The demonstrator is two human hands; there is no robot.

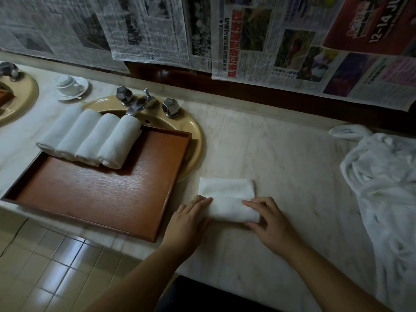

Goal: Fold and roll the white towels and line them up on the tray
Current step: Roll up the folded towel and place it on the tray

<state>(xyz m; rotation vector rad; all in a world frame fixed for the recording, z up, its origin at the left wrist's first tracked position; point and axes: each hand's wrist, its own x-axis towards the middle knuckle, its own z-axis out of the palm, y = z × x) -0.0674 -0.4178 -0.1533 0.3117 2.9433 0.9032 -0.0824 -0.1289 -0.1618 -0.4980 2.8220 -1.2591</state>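
Soft terry-cloth towel [227,199]; wood-grain tray [101,194] (satin sheen); veined marble counter [281,158]; shiny metal tap [137,104].

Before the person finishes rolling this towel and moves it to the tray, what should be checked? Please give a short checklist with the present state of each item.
1. Both hands on the roll: left hand and right hand rest at its two ends. Ok.
2. half-rolled towel: a flat part is still unrolled. Not ok yet.
3. Roll even at both ends: cannot tell, the hands cover them.
4. Free place on the tray: open wood beside the four rolled towels. Ok.
5. Row tidy: the four lie side by side, touching. Ok.
6. More towels left: a white pile lies at right. Ok.
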